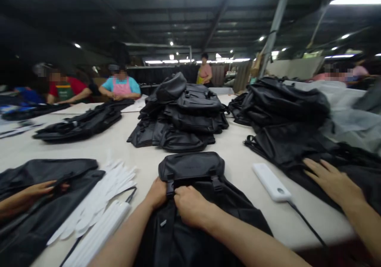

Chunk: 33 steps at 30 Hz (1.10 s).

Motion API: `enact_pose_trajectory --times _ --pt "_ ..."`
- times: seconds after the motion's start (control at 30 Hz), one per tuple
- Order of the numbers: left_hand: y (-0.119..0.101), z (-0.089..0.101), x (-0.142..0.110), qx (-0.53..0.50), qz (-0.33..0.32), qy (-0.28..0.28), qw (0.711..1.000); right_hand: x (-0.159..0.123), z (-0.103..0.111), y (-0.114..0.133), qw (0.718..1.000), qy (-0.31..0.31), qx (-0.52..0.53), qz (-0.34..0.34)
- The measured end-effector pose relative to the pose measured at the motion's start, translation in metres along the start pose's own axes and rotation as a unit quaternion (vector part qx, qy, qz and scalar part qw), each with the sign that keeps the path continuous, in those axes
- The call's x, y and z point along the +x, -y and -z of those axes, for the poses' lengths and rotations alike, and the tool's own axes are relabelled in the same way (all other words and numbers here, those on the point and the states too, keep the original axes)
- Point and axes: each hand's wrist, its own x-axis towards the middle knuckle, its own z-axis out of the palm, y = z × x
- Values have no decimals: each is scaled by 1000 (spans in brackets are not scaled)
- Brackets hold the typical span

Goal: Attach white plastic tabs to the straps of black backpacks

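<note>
A black backpack [190, 166] lies in front of me with its top flap folded down at the far end. Two side-release buckles hang at the flap's edge, the left buckle [170, 188] and the right buckle [216, 183]. My left hand [156, 194] is closed at the outer side of the left buckle, its fingertips hidden behind flap and strap. Curled against the inner side of that buckle is my right hand [192, 206], its knuckles up. A long black strap [163, 235] runs down the backpack from there. The right buckle is untouched and looks fastened.
Stacked black backpacks [193, 112] stand behind mine; another pile [285, 104] is at the right. White strips [95, 199] and a white power bank [271, 181] lie on the pale table [238, 152]. Co-workers' hands [335, 181] reach in from both sides.
</note>
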Motion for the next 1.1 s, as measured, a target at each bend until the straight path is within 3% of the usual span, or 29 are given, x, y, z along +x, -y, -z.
enact_pose_trajectory --times 0.07,0.13,0.2,0.27,0.33,0.4,0.5,0.6,0.7,0.83,1.0,1.1 --pt "-1 5 0 6 1 -2 1000 -35 7 -9 994 -82 5 -77" --pt "-2 16 -6 21 11 1 1000 -66 18 -30 961 -199 31 -189" --pt "-2 30 -15 47 32 16 998 -90 30 -62 901 -275 124 -312" --pt "-8 45 -27 84 90 -2 992 -103 37 -96 825 -283 280 -402" --pt "-25 53 -39 108 133 -67 983 -102 39 -123 772 -271 380 -432" --pt "-52 50 -47 94 94 -117 984 -91 37 -139 741 -265 437 -435" --pt "-94 23 -48 29 -63 -71 995 -67 36 -143 691 -277 511 -430" --pt "-120 -13 -32 21 -95 -36 995 -51 47 -136 652 -298 569 -402" --pt "-130 -37 -11 25 -66 -71 995 -47 69 -127 626 -304 627 -351" --pt "-139 -49 13 39 -34 -70 996 -55 92 -116 611 -292 677 -288" --pt "-144 -48 38 31 -42 -57 997 -68 99 -105 625 -279 686 -247" --pt "-147 -45 56 25 -59 -87 994 -72 102 -102 651 -273 668 -235"
